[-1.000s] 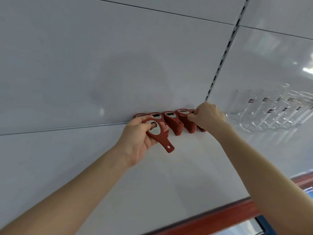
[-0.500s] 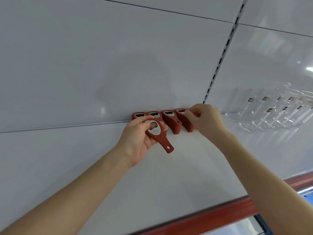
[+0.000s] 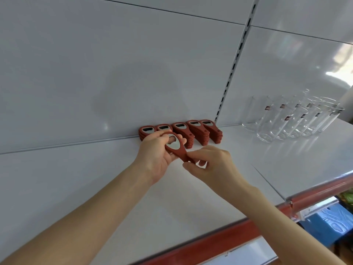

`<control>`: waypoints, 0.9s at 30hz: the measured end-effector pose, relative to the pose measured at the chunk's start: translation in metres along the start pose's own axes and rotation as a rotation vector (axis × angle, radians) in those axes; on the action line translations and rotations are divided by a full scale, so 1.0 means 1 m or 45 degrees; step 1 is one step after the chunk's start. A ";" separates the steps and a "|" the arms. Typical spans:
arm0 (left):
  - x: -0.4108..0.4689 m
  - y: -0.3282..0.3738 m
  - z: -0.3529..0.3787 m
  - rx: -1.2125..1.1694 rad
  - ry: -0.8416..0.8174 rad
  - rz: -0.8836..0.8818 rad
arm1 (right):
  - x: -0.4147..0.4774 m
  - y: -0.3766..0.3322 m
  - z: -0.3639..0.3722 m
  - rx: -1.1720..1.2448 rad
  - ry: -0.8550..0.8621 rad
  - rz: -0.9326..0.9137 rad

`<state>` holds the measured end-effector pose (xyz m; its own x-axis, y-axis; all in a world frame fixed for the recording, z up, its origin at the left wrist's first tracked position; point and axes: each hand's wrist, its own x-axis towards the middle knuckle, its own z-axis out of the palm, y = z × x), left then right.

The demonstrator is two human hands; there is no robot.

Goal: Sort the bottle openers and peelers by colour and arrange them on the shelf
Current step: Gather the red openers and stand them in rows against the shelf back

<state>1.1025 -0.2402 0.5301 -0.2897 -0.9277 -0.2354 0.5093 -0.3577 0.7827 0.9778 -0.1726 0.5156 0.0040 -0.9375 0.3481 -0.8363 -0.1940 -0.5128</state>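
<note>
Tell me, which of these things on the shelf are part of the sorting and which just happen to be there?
Part of the job: red bottle opener held in left hand and right hand; stacks of red openers at the back of the white shelf.

Just there: clear glasses; blue box below.

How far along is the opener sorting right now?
Done: five stacks of red bottle openers line the back of the shelf. In hand: one more red opener, held by the left hand and pinched at its handle by the right hand. Left: placing it; no peelers are visible.
</note>
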 end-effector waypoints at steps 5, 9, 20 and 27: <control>0.005 -0.014 -0.006 0.458 -0.060 0.134 | 0.019 0.023 -0.020 0.004 0.205 0.178; 0.008 -0.035 -0.029 1.421 -0.318 0.477 | 0.053 0.057 -0.038 -0.040 0.302 0.419; 0.009 -0.048 -0.044 2.003 -0.526 0.843 | 0.091 0.092 -0.032 -0.189 0.091 0.650; 0.011 -0.050 -0.046 2.009 -0.551 0.888 | 0.095 0.096 -0.027 -0.204 0.094 0.615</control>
<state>1.1114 -0.2375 0.4621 -0.6855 -0.6632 0.3005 -0.4921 0.7262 0.4801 0.8831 -0.2724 0.5205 -0.4373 -0.8852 0.1589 -0.8069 0.3082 -0.5039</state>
